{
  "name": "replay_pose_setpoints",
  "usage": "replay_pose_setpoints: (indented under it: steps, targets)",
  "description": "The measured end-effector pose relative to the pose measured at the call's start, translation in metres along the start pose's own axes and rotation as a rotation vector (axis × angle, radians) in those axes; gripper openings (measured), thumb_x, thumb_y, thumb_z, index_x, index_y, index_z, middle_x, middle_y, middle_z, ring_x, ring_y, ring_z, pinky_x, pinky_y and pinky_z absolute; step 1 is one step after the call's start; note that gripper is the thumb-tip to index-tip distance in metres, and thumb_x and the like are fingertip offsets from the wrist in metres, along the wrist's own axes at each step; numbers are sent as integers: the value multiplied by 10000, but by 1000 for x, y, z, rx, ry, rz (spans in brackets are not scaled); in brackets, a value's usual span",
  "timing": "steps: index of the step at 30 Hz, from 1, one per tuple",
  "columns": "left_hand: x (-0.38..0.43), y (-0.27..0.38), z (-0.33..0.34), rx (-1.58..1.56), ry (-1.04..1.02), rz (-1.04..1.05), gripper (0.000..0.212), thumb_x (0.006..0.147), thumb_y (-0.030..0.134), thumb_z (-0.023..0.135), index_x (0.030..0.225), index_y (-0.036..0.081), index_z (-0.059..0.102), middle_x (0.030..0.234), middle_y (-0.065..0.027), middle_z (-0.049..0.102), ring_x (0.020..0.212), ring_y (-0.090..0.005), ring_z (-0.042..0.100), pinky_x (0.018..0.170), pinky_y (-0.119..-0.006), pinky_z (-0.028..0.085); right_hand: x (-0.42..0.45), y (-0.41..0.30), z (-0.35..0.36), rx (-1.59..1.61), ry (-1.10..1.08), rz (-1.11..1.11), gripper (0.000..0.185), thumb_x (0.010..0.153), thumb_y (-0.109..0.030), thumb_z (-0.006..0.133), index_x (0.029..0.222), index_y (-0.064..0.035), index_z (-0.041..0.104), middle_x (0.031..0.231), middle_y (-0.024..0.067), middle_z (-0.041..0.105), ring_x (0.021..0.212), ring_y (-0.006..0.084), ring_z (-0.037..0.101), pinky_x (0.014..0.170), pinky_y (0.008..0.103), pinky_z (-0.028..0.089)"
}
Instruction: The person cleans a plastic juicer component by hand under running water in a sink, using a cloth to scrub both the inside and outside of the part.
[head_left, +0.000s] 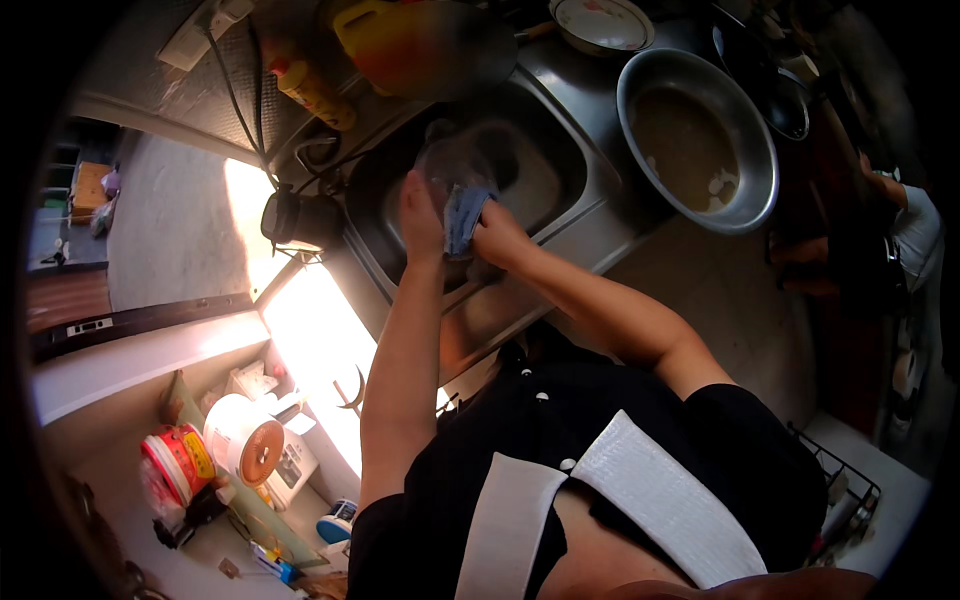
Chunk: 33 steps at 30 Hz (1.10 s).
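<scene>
Over the stainless steel sink (592, 169), both my hands are close together. My right hand (499, 236) grips a blue cloth (465, 214). Against the side of a clear, see-through vessel (454, 157) is my left hand (421, 214), its fingers pointing away from me; whether it bears the vessel's weight is hard to see. The cloth lies at the near side of the vessel, between the two hands. Blur and dim light hide the vessel's exact shape and the sink's bottom.
Right of the sink stands a large metal basin (697, 142) of cloudy water. Behind are a lidded enamel bowl (604, 26), a yellow bottle (315, 94) and a yellow-handled jug (397, 45). A dark container (300, 217) sits at the left corner. Another person (911, 232) is at far right.
</scene>
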<state>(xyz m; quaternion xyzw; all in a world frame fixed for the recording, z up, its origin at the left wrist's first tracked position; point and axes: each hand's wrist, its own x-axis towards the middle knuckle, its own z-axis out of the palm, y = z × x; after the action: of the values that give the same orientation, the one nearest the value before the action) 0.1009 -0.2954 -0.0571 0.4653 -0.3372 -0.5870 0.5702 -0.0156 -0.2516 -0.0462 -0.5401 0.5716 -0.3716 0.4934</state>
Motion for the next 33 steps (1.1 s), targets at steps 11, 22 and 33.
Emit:
replay_pose_setpoints:
  steps: [11,22,33]
  targets:
    - [4,-2,-33,-281,-29,-222,561,955,528,365,1304,99,455,816,-46,581,746,-181,559,698,-337,473,58,11,-107,1078,-26,192,515,904,-459,479,1236,-66,512,1158,103,599,1062,250,585,866,411,505]
    - [-12,31,1,-207,-21,-173,566,969,495,358,1294,41,450,1238,-116,541,1083,-240,564,920,-330,459,2,10,13,-320,7,-695,345,705,-230,502,948,-51,670,963,205,641,994,387,558,1016,553,226]
    - [-16,41,-3,-27,24,-98,534,975,475,372,1318,75,457,869,3,586,813,-130,564,721,-272,475,50,-23,-29,-594,-91,-288,240,713,-174,515,822,-33,675,890,194,647,866,350,602,798,415,467]
